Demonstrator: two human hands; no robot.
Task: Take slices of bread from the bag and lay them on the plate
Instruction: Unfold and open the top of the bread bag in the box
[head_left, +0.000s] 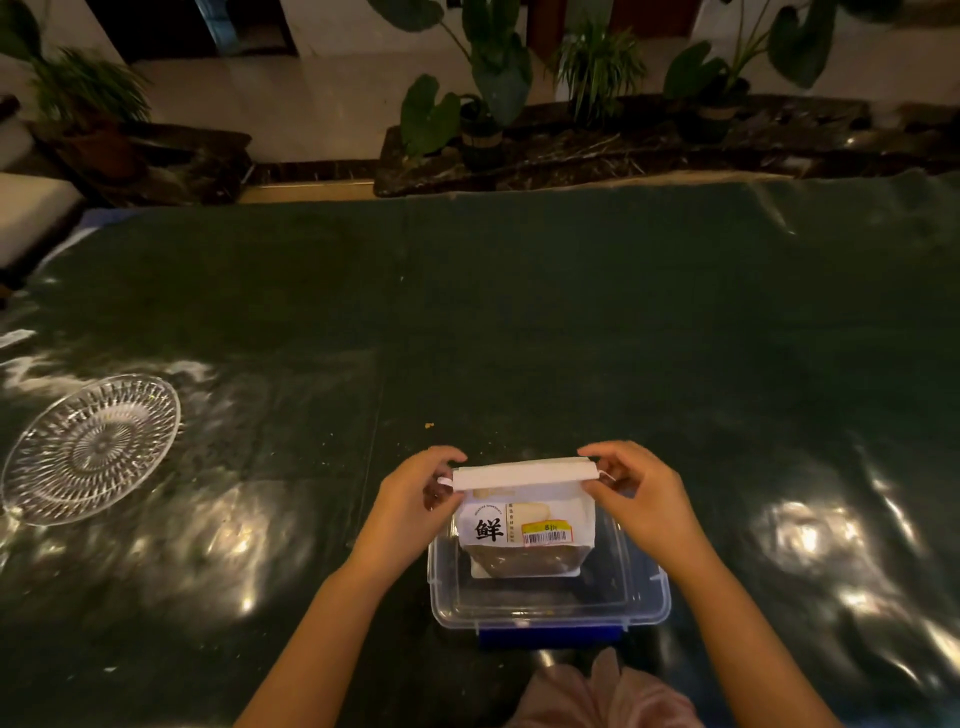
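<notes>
A white bread bag with a black character and a yellow barcode label stands upright in a clear plastic box near the table's front edge. Its top is folded over into a white strip. My left hand pinches the left end of that folded strip, and my right hand pinches the right end. No slice of bread is out of the bag. A clear cut-glass plate lies far to the left on the table, with nothing on it.
The table is covered in dark green cloth under shiny clear film. A blue latch sits at the box's front. Potted plants line a dark ledge beyond the far edge. A small crumb lies behind the bag.
</notes>
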